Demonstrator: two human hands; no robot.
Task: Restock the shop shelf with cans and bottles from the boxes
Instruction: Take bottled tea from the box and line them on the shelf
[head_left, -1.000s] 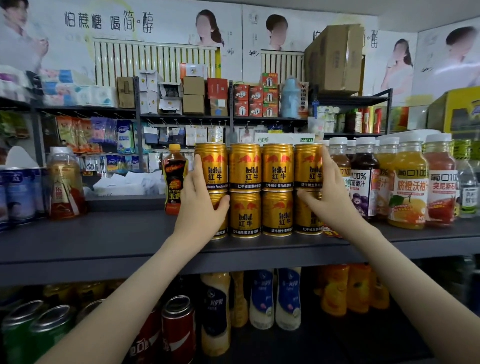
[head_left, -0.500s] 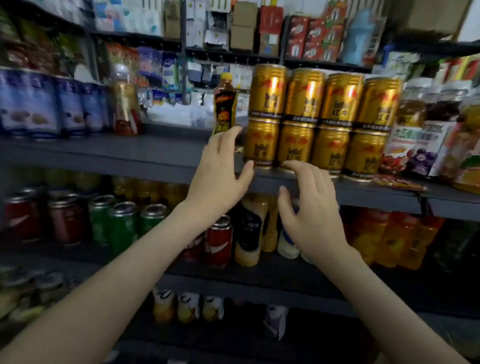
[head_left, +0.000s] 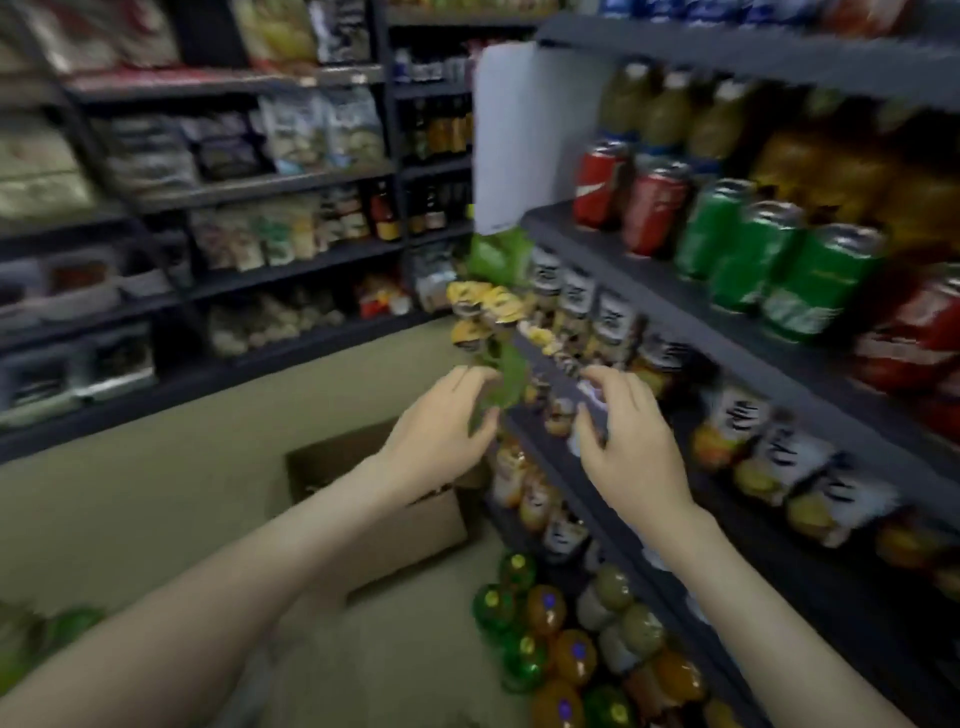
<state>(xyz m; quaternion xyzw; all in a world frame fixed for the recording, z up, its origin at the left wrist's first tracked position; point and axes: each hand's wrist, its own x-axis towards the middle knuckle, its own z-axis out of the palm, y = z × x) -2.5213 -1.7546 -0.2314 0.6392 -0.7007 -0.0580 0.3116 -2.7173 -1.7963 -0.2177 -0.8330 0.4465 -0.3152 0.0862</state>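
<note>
L hand (head_left: 441, 415) + R hand (head_left: 628, 447): both empty, fingers loose, apart. 1 cardboard box (head_left: 415, 535) on floor below. Shelf (head_left: 675, 306): 2 red cans (head_left: 654, 208), 3 green cans (head_left: 753, 254).

Fig. — Both hands reach forward, side by side and apart: left hand (head_left: 441, 421), right hand (head_left: 628, 447). The shop shelf (head_left: 675, 306) runs along the right of the right hand, with boards above and below it. Cans (head_left: 727, 234) stand on a board above and right of the right hand. A box (head_left: 415, 527) sits on the floor (head_left: 130, 493) under the left hand. Bottles (head_left: 550, 613) stand on the floor below both hands, at the shelf foot. Far shelving (head_left: 260, 182) holding packets (head_left: 311, 124) lies beyond the left hand — up and to its left.
</note>
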